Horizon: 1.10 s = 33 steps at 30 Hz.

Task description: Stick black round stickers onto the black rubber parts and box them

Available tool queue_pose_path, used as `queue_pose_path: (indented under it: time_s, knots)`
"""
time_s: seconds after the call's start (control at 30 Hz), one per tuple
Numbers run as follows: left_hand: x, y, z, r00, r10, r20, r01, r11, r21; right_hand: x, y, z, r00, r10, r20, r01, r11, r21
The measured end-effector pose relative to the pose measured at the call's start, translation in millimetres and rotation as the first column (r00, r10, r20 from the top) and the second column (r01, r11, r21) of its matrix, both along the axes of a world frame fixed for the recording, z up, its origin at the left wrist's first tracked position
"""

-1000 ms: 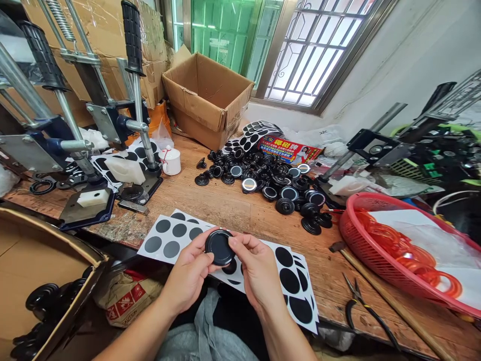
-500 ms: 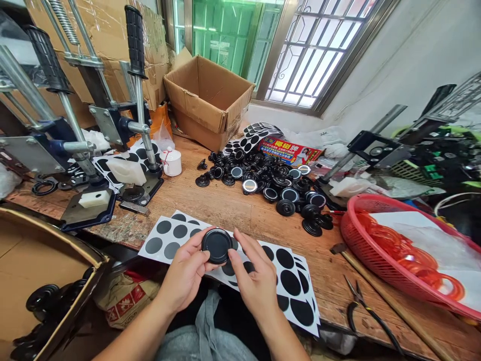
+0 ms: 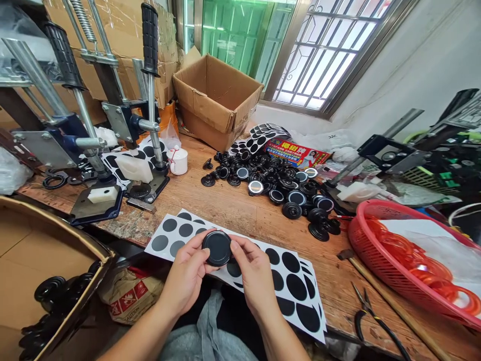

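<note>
A round black disc-shaped part point(image 3: 217, 248) with a flat dark face and a thin shiny rim is held up between both hands. My left hand point(image 3: 188, 273) grips its left edge, thumb on the near side and fingers behind. At the right edge, the thumb and fingers of my right hand point(image 3: 253, 268) pinch the rim. Beneath the hands lie sheets of round black stickers point(image 3: 165, 233), white between the dots and stacked unevenly along the table's front edge. Farther back is a heap of similar black round parts point(image 3: 278, 178), several with silvery ring faces.
Hand presses point(image 3: 150, 100) stand at left, another point(image 3: 391, 150) at right. A red basket point(image 3: 361, 240) holds orange-red rings. Pliers point(image 3: 370, 313) and a hammer point(image 3: 394, 296) lie at right. An open carton point(image 3: 210, 120) stands behind; another carton point(image 3: 48, 220) with black parts is at lower left.
My right hand's fingers have closed in on the disc's right edge, where they were more spread before. The view has shifted slightly left, so the surroundings sit farther right.
</note>
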<state>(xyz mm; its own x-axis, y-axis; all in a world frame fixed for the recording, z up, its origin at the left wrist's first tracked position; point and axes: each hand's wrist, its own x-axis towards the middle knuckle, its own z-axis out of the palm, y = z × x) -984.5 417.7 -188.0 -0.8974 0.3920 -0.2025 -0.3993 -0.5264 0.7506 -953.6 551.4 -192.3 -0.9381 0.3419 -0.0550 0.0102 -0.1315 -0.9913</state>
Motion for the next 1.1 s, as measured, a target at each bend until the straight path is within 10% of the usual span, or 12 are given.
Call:
queue_pose_path:
  time_s: [1.1]
  knots:
    - [16.2,7.0,-8.4,0.989,0.145,0.022,-0.145,0.989,0.018,-1.8,-22.9,-3.6,0.994,-0.093,-0.049,0.092,0.995,-0.033]
